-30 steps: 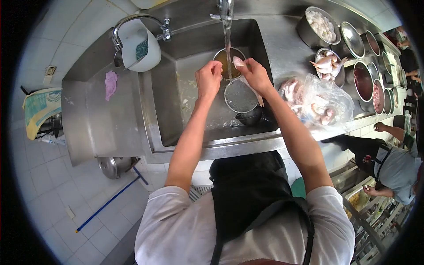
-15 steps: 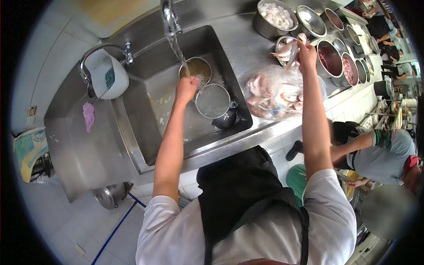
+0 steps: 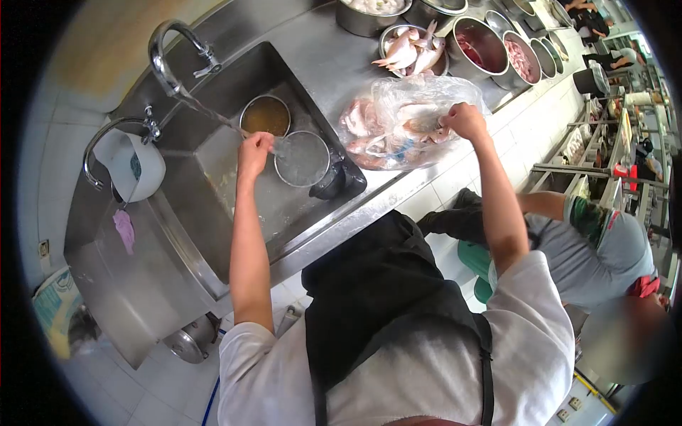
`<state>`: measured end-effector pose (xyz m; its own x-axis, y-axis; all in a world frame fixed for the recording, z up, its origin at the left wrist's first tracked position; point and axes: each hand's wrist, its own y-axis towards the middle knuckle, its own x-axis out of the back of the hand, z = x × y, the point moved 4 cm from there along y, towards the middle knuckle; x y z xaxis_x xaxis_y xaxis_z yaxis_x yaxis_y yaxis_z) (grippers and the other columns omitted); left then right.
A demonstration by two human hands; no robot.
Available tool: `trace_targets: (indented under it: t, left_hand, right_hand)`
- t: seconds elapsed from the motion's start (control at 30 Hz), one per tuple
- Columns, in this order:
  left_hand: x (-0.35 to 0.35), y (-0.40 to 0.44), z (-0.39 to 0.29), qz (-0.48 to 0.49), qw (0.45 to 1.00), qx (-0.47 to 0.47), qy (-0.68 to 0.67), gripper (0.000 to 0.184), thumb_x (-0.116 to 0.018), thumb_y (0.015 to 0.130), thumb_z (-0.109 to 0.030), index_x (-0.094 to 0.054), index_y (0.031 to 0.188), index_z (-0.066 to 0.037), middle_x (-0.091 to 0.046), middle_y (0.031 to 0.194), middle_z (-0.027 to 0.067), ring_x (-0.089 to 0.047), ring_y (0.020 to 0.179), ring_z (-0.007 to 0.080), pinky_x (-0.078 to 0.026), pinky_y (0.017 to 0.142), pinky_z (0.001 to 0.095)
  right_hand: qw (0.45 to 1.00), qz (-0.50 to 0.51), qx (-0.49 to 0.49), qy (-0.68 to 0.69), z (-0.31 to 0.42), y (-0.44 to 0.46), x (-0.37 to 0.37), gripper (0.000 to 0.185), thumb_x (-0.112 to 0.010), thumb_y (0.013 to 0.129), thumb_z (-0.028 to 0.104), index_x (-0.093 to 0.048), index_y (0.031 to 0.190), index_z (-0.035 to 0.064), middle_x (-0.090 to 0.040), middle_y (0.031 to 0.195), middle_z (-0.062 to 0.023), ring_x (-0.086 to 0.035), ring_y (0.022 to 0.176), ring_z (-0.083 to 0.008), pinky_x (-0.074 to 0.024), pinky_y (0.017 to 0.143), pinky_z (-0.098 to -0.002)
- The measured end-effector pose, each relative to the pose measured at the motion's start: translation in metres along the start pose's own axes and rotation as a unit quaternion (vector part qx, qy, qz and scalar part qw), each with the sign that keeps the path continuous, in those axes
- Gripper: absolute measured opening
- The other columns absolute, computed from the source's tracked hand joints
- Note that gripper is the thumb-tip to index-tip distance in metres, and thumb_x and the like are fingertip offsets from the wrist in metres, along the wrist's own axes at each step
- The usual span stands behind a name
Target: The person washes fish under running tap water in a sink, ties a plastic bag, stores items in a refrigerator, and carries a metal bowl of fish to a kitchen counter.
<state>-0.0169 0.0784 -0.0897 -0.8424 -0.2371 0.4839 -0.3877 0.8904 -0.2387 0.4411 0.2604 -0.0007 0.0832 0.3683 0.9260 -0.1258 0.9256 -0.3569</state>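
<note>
My left hand [image 3: 254, 153] is in the stream of water from the tap [image 3: 165, 64], over the sink [image 3: 213, 177]. Its fingers are curled together, and whatever they may hold is hidden. Close by in the sink stand a pot of brownish water [image 3: 266, 117] and a round container of cloudy water [image 3: 302, 159]. At the counter's front edge, a clear plastic bag [image 3: 387, 99] holds several pinkish fish. My right hand [image 3: 465, 122] pinches a fish [image 3: 439, 133] at the bag's right side. Behind the bag, a metal bowl [image 3: 442, 65] holds several whole fish [image 3: 408, 53].
Metal pots of red liquid [image 3: 481, 46] and cut meat [image 3: 520, 60] line the counter to the right. A white container [image 3: 145, 167] and a pink cloth [image 3: 123, 231] are left of the sink. Another person [image 3: 590, 241] bends close on my right. A lidded pot [image 3: 190, 341] is on the floor.
My right hand has moved from above the bowl down to the bag; the fish it held is out of it. My left hand stays at the water. The view has shifted.
</note>
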Motion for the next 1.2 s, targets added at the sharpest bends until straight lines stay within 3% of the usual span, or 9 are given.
trace_targets:
  t: [0.07, 0.2, 0.3, 0.47, 0.53, 0.73, 0.93, 1.07, 1.2]
  left_hand:
    - [-0.007, -0.001, -0.004, 0.015, 1.0, 0.0, -0.019, 0.018, -0.057, 0.088, -0.017, -0.065, 0.092, -0.002, -0.066, 0.075, 0.0041, -0.062, 0.07, 0.0107, -0.048, 0.067, 0.0263]
    - [-0.014, -0.009, -0.01, 0.021, 0.999, 0.007, -0.025, 0.017, -0.058, 0.087, -0.015, -0.064, 0.095, -0.001, -0.066, 0.078, 0.0038, -0.062, 0.07, 0.0103, -0.048, 0.067, 0.0254]
    - [-0.013, -0.012, -0.01, 0.013, 0.999, 0.017, -0.047, 0.018, -0.059, 0.086, -0.015, -0.064, 0.095, 0.0, -0.066, 0.079, 0.0043, -0.062, 0.071, 0.0108, -0.048, 0.068, 0.0252]
    - [-0.012, -0.018, -0.019, 0.032, 0.998, 0.0, -0.057, 0.02, -0.056, 0.091, -0.017, -0.062, 0.103, -0.002, -0.067, 0.091, 0.0032, -0.061, 0.079, 0.0092, -0.045, 0.064, 0.0219]
    - [-0.017, -0.021, -0.042, 0.014, 0.996, -0.031, -0.086, 0.019, -0.056, 0.091, -0.015, -0.061, 0.103, -0.001, -0.067, 0.091, 0.0043, -0.061, 0.079, 0.0099, -0.046, 0.065, 0.0224]
    - [-0.027, -0.045, -0.147, 0.006, 0.977, -0.172, -0.121, 0.015, -0.054, 0.09, -0.006, -0.06, 0.102, 0.0, -0.064, 0.092, 0.0059, -0.062, 0.084, 0.012, -0.05, 0.075, 0.0251]
    - [-0.008, -0.069, -0.205, -0.041, 0.953, -0.297, -0.053, 0.03, -0.059, 0.083, -0.001, -0.057, 0.112, -0.005, -0.06, 0.099, 0.0086, -0.06, 0.08, 0.0168, -0.05, 0.067, 0.0278]
    - [0.018, -0.051, -0.159, -0.077, 0.964, -0.254, 0.028, 0.031, -0.064, 0.079, -0.004, -0.057, 0.109, -0.003, -0.058, 0.093, 0.0109, -0.061, 0.076, 0.0218, -0.049, 0.068, 0.032]
    - [0.04, -0.041, -0.12, -0.05, 0.985, -0.16, -0.04, 0.02, -0.063, 0.082, -0.006, -0.06, 0.102, -0.002, -0.061, 0.085, 0.0067, -0.06, 0.072, 0.014, -0.051, 0.062, 0.0277]
  right_hand:
    - [0.997, -0.03, -0.006, -0.07, 0.0, 0.004, -0.024, 0.042, -0.067, 0.066, 0.04, -0.066, 0.087, 0.0041, -0.067, 0.089, -0.0173, -0.065, 0.081, -0.0338, -0.051, 0.072, -0.0427]
    - [0.994, -0.071, -0.08, 0.0, -0.003, 0.008, -0.04, 0.043, -0.068, 0.067, 0.036, -0.061, 0.096, 0.0054, -0.067, 0.091, -0.0179, -0.065, 0.081, -0.034, -0.0503, 0.073, -0.0423]
    - [0.987, -0.093, -0.044, 0.124, -0.008, -0.012, -0.014, 0.033, -0.063, 0.075, 0.03, -0.06, 0.092, 0.0029, -0.066, 0.086, -0.0191, -0.065, 0.083, -0.0343, -0.0498, 0.074, -0.0426]
    - [0.901, -0.22, 0.082, 0.364, 0.001, -0.046, 0.044, 0.026, -0.06, 0.08, 0.008, -0.058, 0.104, -0.0026, -0.068, 0.081, -0.0124, -0.065, 0.075, -0.0206, -0.0494, 0.068, -0.0318]
    - [0.886, -0.21, 0.106, 0.4, 0.017, -0.052, 0.068, 0.027, -0.058, 0.083, 0.006, -0.057, 0.107, -0.0056, -0.068, 0.082, -0.0107, -0.063, 0.073, -0.0139, -0.049, 0.066, -0.0263]
    - [0.853, -0.165, 0.186, 0.46, 0.109, -0.063, 0.096, 0.03, -0.062, 0.081, 0.007, -0.058, 0.108, -0.0054, -0.067, 0.087, -0.0099, -0.061, 0.074, -0.0117, -0.0489, 0.065, -0.0247]
    - [0.812, -0.034, 0.276, 0.513, 0.228, -0.043, 0.052, 0.03, -0.066, 0.08, 0.011, -0.06, 0.105, -0.0047, -0.065, 0.083, -0.0064, -0.059, 0.075, -0.0101, -0.0477, 0.066, -0.0233]
    - [0.801, 0.046, 0.323, 0.502, 0.304, -0.017, 0.001, 0.031, -0.065, 0.081, 0.019, -0.062, 0.103, -0.0031, -0.067, 0.083, -0.0075, -0.061, 0.075, -0.0115, -0.0478, 0.067, -0.0261]
    - [0.775, 0.142, 0.313, 0.53, 0.349, -0.017, -0.022, 0.032, -0.065, 0.082, 0.021, -0.062, 0.101, -0.0049, -0.067, 0.084, -0.008, -0.061, 0.075, -0.0123, -0.0479, 0.067, -0.0263]
